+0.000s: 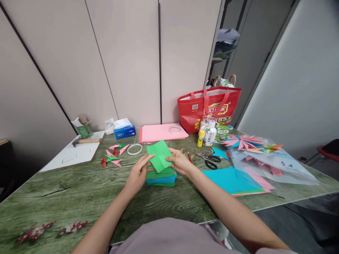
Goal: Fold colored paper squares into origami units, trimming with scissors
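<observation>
A creased green paper square point(159, 155) is held tilted between my two hands. My left hand point(138, 173) has its fingers at the square's left edge, and my right hand point(180, 161) pinches its right corner. Just beneath lies a stack of green and blue papers point(161, 179) on the table. Folded pink, green and red paper pieces point(113, 155) lie to the left, near a roll of tape point(135, 149). Black-handled scissors point(211, 164) and a red pencil point(190, 157) are right of my right hand.
Pink sheets point(153, 132) lie at the back beside a blue tissue box point(124, 131). A hammer point(87, 140) rests on a white board point(71, 155). Rightward are a glue stick point(200, 138), white bottle point(209, 134), red bag point(189, 114), blue sheets point(233, 180) and a paper flower point(242, 141).
</observation>
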A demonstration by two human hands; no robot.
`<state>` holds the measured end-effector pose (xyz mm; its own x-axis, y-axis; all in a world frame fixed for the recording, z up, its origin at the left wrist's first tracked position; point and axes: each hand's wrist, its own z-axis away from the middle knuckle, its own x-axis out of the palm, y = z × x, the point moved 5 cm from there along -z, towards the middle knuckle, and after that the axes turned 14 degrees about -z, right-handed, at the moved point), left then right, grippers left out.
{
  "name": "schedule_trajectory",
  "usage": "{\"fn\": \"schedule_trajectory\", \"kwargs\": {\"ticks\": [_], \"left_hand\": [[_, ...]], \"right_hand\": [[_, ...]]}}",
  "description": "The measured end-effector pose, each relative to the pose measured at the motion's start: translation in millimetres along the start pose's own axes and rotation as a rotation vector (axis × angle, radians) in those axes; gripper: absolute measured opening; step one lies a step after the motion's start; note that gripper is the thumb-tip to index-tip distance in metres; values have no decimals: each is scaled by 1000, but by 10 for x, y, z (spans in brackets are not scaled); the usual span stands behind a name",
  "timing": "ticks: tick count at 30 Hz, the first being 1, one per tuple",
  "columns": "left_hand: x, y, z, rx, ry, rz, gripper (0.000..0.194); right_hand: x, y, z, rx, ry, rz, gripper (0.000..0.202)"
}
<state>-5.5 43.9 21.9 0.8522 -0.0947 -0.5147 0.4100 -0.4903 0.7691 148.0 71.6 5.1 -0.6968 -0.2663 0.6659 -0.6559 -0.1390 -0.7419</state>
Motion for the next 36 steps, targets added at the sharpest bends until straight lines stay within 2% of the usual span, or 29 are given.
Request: {"fn": "schedule_trajectory", "kwargs": {"ticks": [4, 7, 10, 13, 15, 17, 20, 25, 27, 32, 36], "left_hand": [[26, 48, 10, 111, -36, -226, 37], [42, 88, 8, 149, -68, -257, 30], [34, 75, -2, 118, -64, -205, 22], [3, 20, -12, 7, -14, -89, 18], [-22, -12, -11, -95, 38, 23, 29], [-35, -11, -5, -172, 81, 157, 51], [-48, 52, -3, -199, 132, 310, 76], [-65, 77, -11, -230, 199, 368, 94], [-61, 35, -10, -255, 203, 350, 89], [-23, -36, -6, -256, 133, 269, 42], [-14, -34, 2, -265, 120, 260, 31]], "right_hand": [[-27, -2, -6, 5, 18, 31, 33], [-18, -23, 2, 7, -7, 33, 31], [9, -39, 19, 16, -38, 14, 34], [71, -43, 46, 26, -93, -3, 39], [126, -43, 70, 24, -143, 0, 43], [178, -36, 95, 15, -191, 22, 47], [225, -5, 126, -2, -233, 91, 53], [256, 33, 156, -73, -183, 269, 53], [279, 27, 165, -136, -143, 376, 51], [315, 14, 173, -277, -46, 583, 46], [283, 6, 165, -276, -33, 553, 39]]}}
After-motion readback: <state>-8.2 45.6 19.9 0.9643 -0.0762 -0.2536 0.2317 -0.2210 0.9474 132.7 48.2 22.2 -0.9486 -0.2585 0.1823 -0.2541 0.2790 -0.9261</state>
